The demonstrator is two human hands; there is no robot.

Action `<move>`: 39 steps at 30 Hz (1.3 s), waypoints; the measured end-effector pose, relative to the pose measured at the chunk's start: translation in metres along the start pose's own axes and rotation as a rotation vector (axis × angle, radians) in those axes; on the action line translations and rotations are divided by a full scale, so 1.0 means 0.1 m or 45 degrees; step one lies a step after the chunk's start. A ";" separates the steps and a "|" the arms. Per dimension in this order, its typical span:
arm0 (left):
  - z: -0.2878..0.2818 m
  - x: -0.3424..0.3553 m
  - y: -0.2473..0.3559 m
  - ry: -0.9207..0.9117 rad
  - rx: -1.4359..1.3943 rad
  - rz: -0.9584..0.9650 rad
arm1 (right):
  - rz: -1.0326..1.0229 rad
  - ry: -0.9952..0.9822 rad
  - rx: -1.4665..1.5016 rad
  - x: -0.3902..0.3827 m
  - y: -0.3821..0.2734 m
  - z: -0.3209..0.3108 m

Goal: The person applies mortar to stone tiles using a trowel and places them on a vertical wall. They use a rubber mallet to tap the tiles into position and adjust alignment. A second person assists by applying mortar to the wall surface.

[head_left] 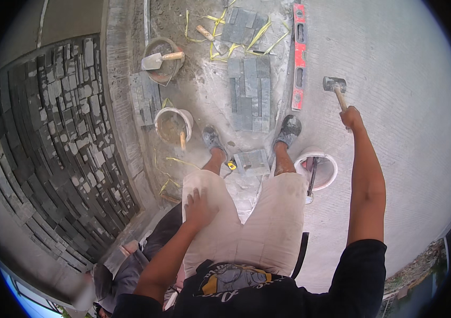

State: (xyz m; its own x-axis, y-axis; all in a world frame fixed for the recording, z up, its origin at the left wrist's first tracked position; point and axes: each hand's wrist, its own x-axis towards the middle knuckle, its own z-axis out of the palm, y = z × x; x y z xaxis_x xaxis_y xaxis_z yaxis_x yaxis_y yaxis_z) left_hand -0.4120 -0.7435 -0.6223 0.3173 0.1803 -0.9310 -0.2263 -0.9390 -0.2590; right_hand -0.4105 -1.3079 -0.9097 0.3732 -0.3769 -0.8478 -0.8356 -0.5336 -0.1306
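Note:
My right hand (351, 117) is closed round the wooden handle of a mallet (334, 84) with a dark head. The arm is stretched out to the right, holding the mallet beside the pale concrete surface; whether its head touches anything I cannot tell. My left hand (199, 208) lies on my left thigh with its fingers spread, holding nothing. Between and beyond my feet are grey stone cladding panels: a small panel (252, 162) near my knees, a stack (250, 95) farther off, and more panels (243, 26) at the far end.
A long red spirit level (298, 58) lies right of the panels. A white bucket (334, 172) with tools stands by my right leg. Left are a mortar bucket (189, 117), another bucket with a trowel (154, 61) across it, yellow straps, a stone-clad wall (66, 132) and another person (122, 275).

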 end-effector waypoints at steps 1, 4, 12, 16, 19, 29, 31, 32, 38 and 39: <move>0.08 0.13 0.04 0.024 -0.020 0.021 | -0.099 0.146 -0.068 0.37 0.23 0.11; 0.33 0.48 0.18 0.103 0.038 0.059 | -0.135 0.389 -0.026 1.07 0.53 0.25; 0.56 1.30 0.34 0.134 0.117 0.220 | 0.222 0.568 -0.302 1.50 0.80 1.13; 0.72 2.06 0.25 0.354 -0.261 0.430 | -0.327 0.716 -0.144 1.15 0.05 1.89; 0.98 2.85 0.36 0.337 -0.656 0.379 | -0.316 0.307 0.207 1.04 -0.76 2.41; 0.05 5.22 1.15 0.092 -0.994 0.247 | -0.214 0.089 -0.129 1.45 -2.35 2.43; 0.10 5.24 1.13 0.097 -0.912 0.262 | -0.265 0.136 -0.142 1.45 -2.28 2.46; 0.08 5.25 1.11 0.110 -0.866 0.268 | -0.300 0.165 -0.128 1.39 -2.21 2.49; -0.13 4.94 0.80 0.110 -0.829 0.436 | -0.261 0.154 0.065 0.82 -2.74 2.42; -0.16 4.84 0.80 0.140 -0.818 0.493 | -0.256 0.140 0.048 0.71 -2.90 2.43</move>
State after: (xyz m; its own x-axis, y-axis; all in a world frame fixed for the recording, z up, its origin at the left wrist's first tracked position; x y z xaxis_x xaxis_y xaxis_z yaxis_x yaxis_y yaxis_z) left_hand -0.2614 -0.7361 -1.0895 0.4218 -0.1959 -0.8852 0.2299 -0.9214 0.3135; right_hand -0.2402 -0.9960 -1.0573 0.5736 -0.3474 -0.7419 -0.7538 -0.5783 -0.3120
